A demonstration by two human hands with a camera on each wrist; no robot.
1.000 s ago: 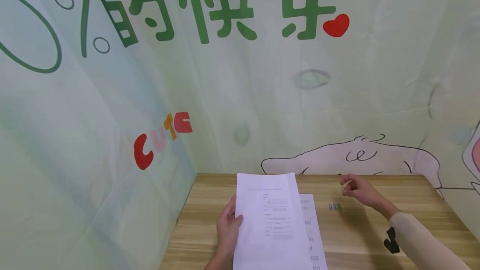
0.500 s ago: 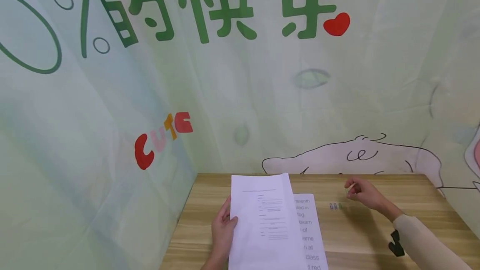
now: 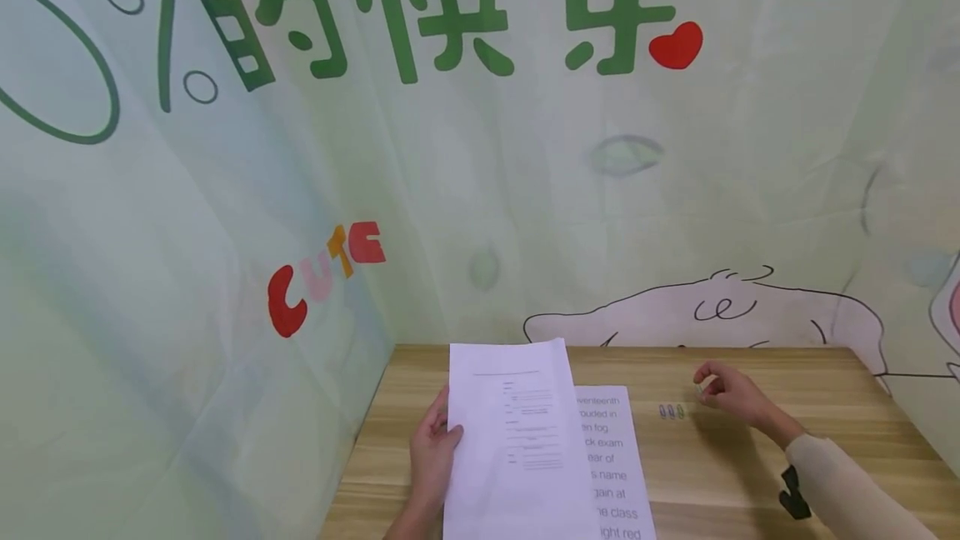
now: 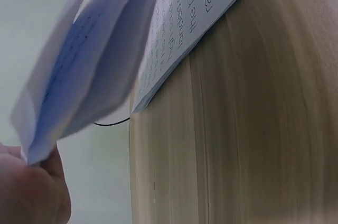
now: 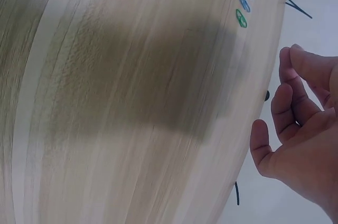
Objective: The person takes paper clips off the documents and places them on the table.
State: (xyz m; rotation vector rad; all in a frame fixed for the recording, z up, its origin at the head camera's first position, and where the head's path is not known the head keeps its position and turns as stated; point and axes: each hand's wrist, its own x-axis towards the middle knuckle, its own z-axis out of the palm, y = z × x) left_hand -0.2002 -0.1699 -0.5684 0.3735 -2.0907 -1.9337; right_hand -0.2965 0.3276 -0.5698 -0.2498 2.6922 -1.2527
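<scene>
At the left edge of a sheaf of printed sheets (image 3: 513,473), my left hand (image 3: 435,450) grips with the thumb in front. The left wrist view has these raised sheets (image 4: 84,76) bowed apart, pinched near their lower corner by the left hand (image 4: 31,187). Behind and to their right, a stack of large-print pages (image 3: 617,473) lies on the table. My right hand (image 3: 731,394) hovers above the table, thumb and forefinger pinching a small pale thing, seemingly a paper clip (image 3: 701,389). In the right wrist view, the right hand's (image 5: 306,113) fingertips meet and hide most of it.
Several paper clips (image 3: 671,412), blue and green, lie in a row between the pages and my right hand. A wooden table (image 3: 810,390) runs back to a printed cloth backdrop (image 3: 480,190). A black strap piece (image 3: 793,493) hangs beneath the right sleeve (image 3: 855,486).
My left hand and the raised sheets have shifted left, uncovering more of the large-print pages. The right hand has drifted slightly right and down, its fingertips still together.
</scene>
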